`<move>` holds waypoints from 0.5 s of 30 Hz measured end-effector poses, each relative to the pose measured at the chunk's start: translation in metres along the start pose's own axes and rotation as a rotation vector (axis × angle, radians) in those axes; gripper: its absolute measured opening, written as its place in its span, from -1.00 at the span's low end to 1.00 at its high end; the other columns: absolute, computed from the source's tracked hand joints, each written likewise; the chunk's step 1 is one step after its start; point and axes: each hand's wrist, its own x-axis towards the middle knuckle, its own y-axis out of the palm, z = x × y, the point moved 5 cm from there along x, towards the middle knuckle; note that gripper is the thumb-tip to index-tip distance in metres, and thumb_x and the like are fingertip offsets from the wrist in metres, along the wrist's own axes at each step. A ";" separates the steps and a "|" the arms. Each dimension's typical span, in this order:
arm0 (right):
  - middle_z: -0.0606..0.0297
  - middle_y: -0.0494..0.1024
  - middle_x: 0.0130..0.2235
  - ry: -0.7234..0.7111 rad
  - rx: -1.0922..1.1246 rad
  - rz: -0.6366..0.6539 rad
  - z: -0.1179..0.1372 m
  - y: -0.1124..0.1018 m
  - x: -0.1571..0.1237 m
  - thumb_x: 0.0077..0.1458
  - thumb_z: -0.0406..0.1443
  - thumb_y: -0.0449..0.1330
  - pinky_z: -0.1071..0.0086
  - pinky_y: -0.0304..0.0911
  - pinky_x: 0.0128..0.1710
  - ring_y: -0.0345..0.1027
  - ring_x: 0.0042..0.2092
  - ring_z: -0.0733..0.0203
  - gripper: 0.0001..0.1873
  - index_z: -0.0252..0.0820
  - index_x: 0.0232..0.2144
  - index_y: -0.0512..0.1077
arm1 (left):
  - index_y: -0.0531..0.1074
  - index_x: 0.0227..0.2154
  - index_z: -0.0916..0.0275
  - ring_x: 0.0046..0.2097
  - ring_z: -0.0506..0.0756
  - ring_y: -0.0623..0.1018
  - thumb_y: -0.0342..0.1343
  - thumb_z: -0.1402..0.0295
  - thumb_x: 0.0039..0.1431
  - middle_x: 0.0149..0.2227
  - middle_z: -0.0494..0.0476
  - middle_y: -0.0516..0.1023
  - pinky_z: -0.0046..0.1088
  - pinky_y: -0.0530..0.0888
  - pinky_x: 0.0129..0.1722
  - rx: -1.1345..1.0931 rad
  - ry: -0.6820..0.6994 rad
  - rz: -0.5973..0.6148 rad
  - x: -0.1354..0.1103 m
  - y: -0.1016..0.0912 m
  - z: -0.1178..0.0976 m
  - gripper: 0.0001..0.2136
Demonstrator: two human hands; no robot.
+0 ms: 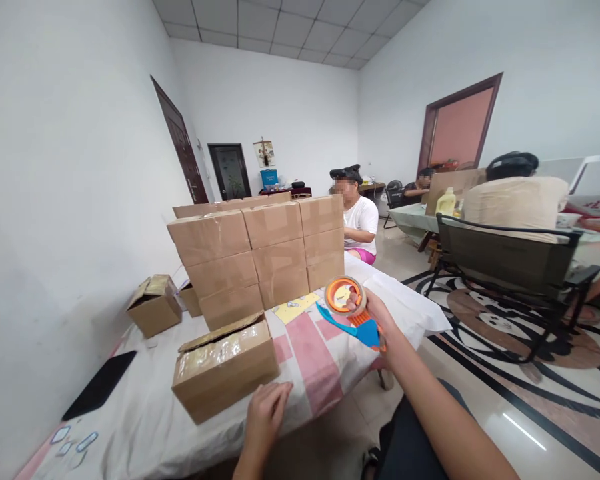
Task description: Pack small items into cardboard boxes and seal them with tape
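My right hand [375, 310] grips an orange and blue tape dispenser [363, 330] with a roll of tape on it, held above the table's right edge. Several fingers show through the middle of the roll. On the near table edge rests my left hand [267, 407], its fingers curled together and nothing visible in them. Just beyond it lies a closed cardboard box [230, 367] with shiny clear tape across its top, its flap edge slightly raised. The dispenser is apart from the box.
Behind the box stands a wall of stacked cardboard boxes [260, 250]. Another taped box [155, 307] and a flat black item [103, 383] lie left on the cloth-covered table [320, 360]. A person in white [365, 217] sits beyond; a chair [505, 253] stands right.
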 end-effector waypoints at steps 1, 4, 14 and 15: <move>0.28 0.53 -0.47 -0.006 0.001 -0.010 0.003 -0.006 0.012 0.24 0.05 0.12 0.31 0.36 -0.38 0.41 -0.42 0.21 -0.53 -0.20 -0.46 0.43 | 0.65 -0.31 0.10 -0.32 0.12 0.65 -0.01 0.18 0.36 -0.35 0.13 0.69 -0.39 0.50 -0.27 -0.024 -0.052 -0.043 0.001 -0.004 0.008 -0.68; 0.23 0.52 -0.52 -0.032 0.004 -0.045 -0.002 -0.014 0.039 0.14 0.18 0.09 0.29 0.30 -0.45 0.39 -0.45 0.13 -0.44 -0.16 -0.49 0.40 | 0.66 -0.24 0.12 -0.30 0.14 0.66 0.02 0.15 0.34 -0.30 0.15 0.70 -0.37 0.54 -0.25 -0.088 -0.134 -0.102 0.008 -0.008 0.010 -0.69; 0.44 0.28 -0.69 -0.054 -0.214 -0.017 -0.068 -0.011 0.054 -0.16 0.16 0.34 0.40 0.04 -0.57 0.12 -0.59 0.31 -0.44 -0.14 -0.67 0.27 | 0.68 -0.22 0.16 -0.45 0.11 0.59 0.09 0.02 0.23 -0.46 0.17 0.66 -0.40 0.55 -0.38 -0.233 -0.280 -0.081 0.007 -0.001 -0.006 -0.62; 0.45 0.27 -0.69 -0.055 -0.232 -0.026 -0.070 -0.013 0.054 -0.16 0.15 0.34 0.40 0.04 -0.56 0.12 -0.58 0.31 -0.45 -0.14 -0.67 0.26 | 0.67 -0.21 0.18 -0.47 0.11 0.58 0.10 0.00 0.22 -0.48 0.16 0.65 -0.41 0.54 -0.40 -0.250 -0.307 -0.081 0.006 -0.002 -0.004 -0.61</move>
